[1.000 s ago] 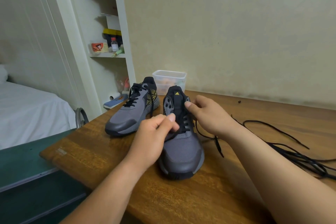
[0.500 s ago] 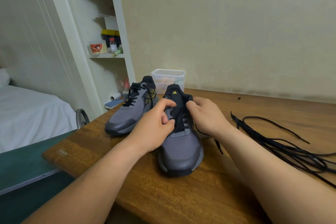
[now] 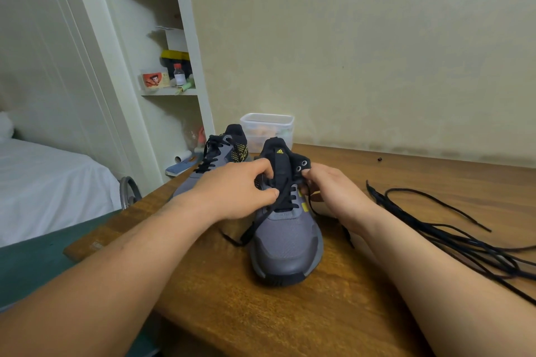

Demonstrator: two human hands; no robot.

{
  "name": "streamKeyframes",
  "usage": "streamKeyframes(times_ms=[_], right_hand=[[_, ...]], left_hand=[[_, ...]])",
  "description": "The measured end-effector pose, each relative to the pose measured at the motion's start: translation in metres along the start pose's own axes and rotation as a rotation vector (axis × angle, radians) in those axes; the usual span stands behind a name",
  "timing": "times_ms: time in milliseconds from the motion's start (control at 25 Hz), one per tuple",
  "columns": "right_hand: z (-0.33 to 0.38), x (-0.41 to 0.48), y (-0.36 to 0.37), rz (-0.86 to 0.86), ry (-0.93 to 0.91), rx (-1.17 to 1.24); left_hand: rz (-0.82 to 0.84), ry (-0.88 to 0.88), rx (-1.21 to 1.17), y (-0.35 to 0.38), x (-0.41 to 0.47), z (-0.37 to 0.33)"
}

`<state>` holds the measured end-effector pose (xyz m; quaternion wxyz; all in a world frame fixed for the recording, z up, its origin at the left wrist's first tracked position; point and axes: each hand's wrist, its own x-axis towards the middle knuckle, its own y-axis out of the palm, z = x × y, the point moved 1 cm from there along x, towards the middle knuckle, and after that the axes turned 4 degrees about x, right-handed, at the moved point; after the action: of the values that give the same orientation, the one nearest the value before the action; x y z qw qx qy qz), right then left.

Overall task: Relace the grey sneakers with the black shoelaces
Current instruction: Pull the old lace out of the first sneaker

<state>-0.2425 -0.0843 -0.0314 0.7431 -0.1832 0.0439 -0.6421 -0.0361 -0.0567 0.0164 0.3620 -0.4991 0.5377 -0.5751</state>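
**A:** What are the hands doing?

**B:** The left hand point(image 3: 237, 191) is pinching the flat black shoelace point(image 3: 261, 222) between thumb and forefinger. The right hand point(image 3: 333, 194) is curling its fingers round the eyelet flap of the near grey mesh sneaker point(image 3: 287, 243), which is sitting between both sets of fingertips.

**A:** What is worrying you?

**B:** The lace's tail is dangling loose below the left fingers. I'm thinking a hard tug could be dragging it back out of the eyelets.
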Motion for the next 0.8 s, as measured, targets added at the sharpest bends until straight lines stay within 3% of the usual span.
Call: streamKeyframes(times_ms=[160, 480, 600, 800], right_hand=[[-0.001, -0.001, 0.000, 0.015, -0.010, 0.011], [-0.001, -0.001, -0.001, 0.003, 0.008, 0.031], [0.000, 0.000, 0.000, 0.012, -0.025, 0.030], [0.003, -0.001, 0.006, -0.017, -0.078, -0.031]], left_hand=[[0.084, -0.020, -0.292, 0.003, 0.011, -0.004], [0.018, -0.189, -1.195, 0.022, 0.006, -0.002], [0.115, -0.135, -1.348, 0.018, -0.003, 0.003], [0.064, -0.121, -1.686, 0.001, -0.012, 0.027]])
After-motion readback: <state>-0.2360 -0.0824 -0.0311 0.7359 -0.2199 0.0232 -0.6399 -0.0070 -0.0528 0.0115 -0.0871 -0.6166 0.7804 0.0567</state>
